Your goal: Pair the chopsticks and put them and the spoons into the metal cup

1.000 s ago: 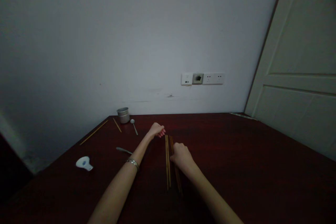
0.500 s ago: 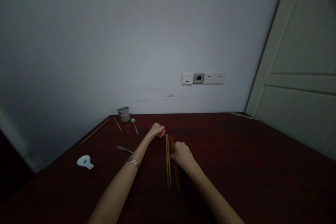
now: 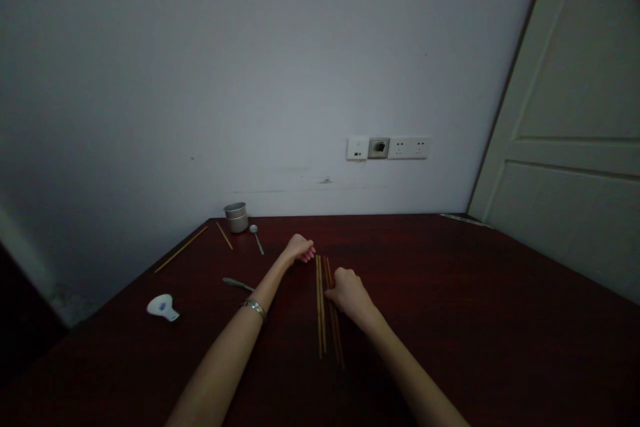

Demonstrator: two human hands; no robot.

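Note:
Two pairs of wooden chopsticks lie lengthwise in front of me, pointing away. The paler left pair is nearly straight, while the more reddish right pair slants a little, its near ends further right. My right hand is closed on the right pair, thumb towards the left pair; its other fingertips are hidden. Just left of the chopsticks' far ends, my left hand rests with curled fingers, apart from them and with nothing visible inside. A bracelet circles the left forearm.
On the dark red table, a metal cup stands at the back left beside a small spoon. Leftward lie single chopsticks and a white ceramic spoon. A metal handle is partly behind my left arm. A wall bounds the back.
Hardly anything differs. The near ends of the right pair have shifted very slightly left, with my right hand still on it. My left hand stays where it was.

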